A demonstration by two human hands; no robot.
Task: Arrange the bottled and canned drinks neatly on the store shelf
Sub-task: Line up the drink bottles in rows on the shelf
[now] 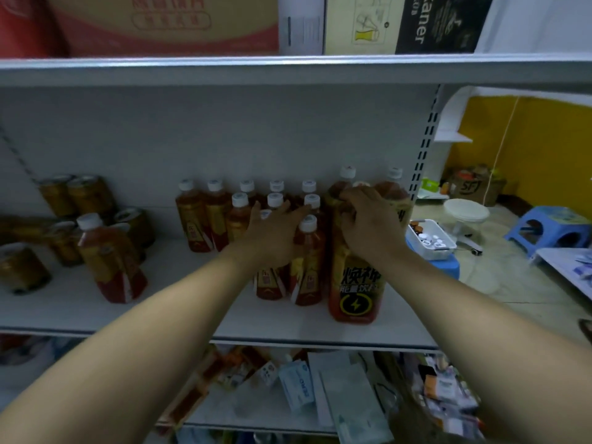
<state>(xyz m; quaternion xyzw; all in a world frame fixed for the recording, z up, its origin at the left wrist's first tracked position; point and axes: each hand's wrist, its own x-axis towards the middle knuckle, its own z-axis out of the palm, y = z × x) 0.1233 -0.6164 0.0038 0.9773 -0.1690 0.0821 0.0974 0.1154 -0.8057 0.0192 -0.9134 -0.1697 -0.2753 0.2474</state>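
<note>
Both hands (320, 225) on bottles (307, 251) — middle shelf (192, 318)

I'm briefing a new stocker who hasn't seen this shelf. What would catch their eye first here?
Two bare arms reach in: the right hand grips the top of a big energy-drink bottle at the shelf's right end, and the left hand rests on a cluster of small white-capped tea bottles beside it. Far left, gold cans sit stacked loosely, with one lone bottle apart in front.

Place: small shop.
Evidence: white metal shelf (320, 328) stocked with rows of bottled drinks (221, 213).
Above shelf: cartons (166, 24).
Left on shelf: cans (86, 193).
</note>
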